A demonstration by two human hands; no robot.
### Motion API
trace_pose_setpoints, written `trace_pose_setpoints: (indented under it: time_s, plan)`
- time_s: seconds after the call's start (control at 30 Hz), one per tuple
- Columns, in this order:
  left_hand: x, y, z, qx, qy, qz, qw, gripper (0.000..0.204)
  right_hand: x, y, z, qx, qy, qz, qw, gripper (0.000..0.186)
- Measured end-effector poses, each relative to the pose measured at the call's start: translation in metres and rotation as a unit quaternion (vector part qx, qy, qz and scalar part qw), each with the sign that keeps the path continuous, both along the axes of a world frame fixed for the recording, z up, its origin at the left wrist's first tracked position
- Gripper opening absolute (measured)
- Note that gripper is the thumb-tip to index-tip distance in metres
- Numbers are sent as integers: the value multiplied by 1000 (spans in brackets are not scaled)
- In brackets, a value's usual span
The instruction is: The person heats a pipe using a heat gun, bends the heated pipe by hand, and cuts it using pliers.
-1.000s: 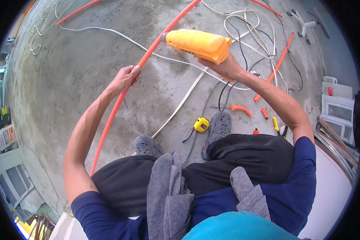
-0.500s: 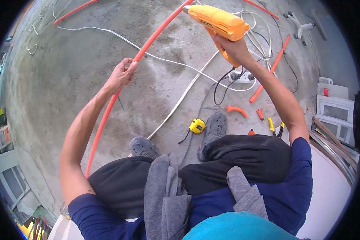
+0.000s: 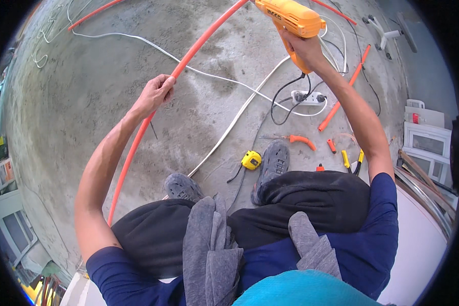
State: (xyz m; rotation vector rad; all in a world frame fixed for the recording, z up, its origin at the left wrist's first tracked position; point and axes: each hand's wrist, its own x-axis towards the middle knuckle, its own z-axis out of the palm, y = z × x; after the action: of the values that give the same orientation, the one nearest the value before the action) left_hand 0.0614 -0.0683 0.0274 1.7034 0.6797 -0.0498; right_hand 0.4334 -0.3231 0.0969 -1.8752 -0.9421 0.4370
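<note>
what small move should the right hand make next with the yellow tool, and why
I'd probably draw the right hand back a little, bringing the yellow tool along the orange pipe toward the left hand. The right hand reaches far forward, the tool's tip is near the pipe at the picture's top edge, and the left hand grips the pipe closer in.

Since a second ago, the right grip has carried the yellow-orange heat gun farther up along the right side of the long orange-red pipe; its nose now lies by the pipe's far stretch, farther from the left grip. Right of the pipe, the white power strip, mostly covered before, shows, as does more of the gun's black cord.
</note>
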Motion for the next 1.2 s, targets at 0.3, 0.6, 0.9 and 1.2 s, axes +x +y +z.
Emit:
trace_pose_setpoints:
  time_s: [0.3,0.6,0.9,1.2]
  plan:
    - [1,-3,7,-15,10,-2,1000,42,-33,-4,1,-34,33,45,998,11]
    - [0,-6,10,18,24,13,999,50,-67,-8,-4,-29,66,92,993,23]
    - [1,-5,13,-6,27,22,999,47,-103,-8,-19,-3,33,143,989,39]
    - [3,0,6,44,11,6,999,44,-101,-11,-18,-23,-5,133,991,41]
